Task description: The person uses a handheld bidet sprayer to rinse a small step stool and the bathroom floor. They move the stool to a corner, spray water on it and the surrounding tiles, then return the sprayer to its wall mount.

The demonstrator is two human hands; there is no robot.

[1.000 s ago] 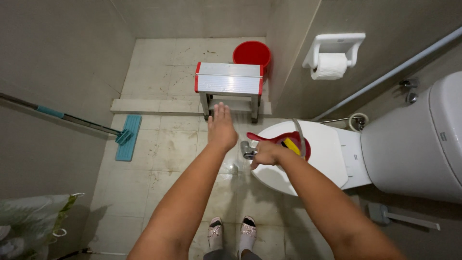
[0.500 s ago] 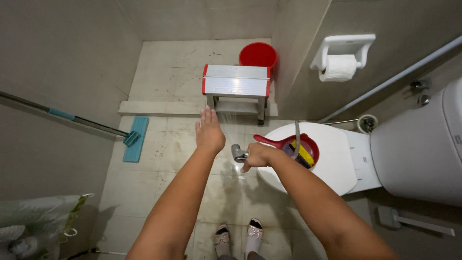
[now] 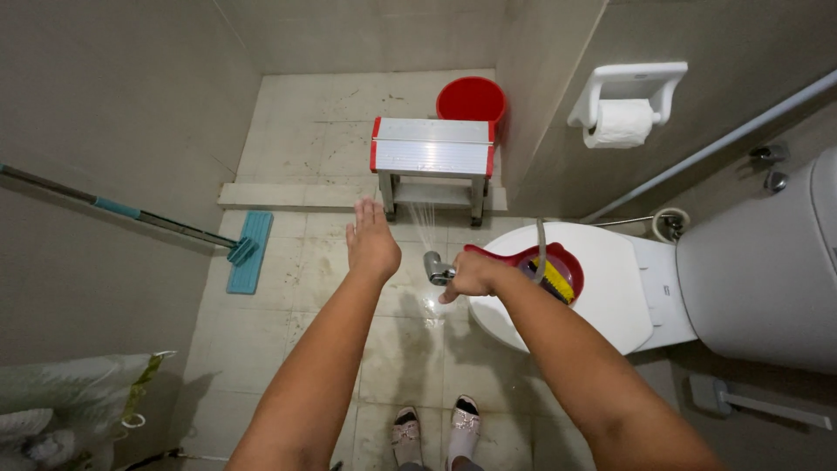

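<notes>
A small chrome spray nozzle [image 3: 438,268] with a grey hose [image 3: 541,247] is being grasped in the clenched fingers of the right hand [image 3: 472,276], just in front of the closed white toilet lid [image 3: 610,288]. Thin streams of water [image 3: 422,222] are being sprayed away from the lid, towards the metal step stool [image 3: 433,158]. The left hand [image 3: 371,242] is being held flat, fingers released and holding nothing, beside the nozzle. A red dustpan [image 3: 532,262] with a yellow brush [image 3: 559,284] is lying on the lid.

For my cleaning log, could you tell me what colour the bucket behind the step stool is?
The bucket is red, seen best in the head view.
</notes>
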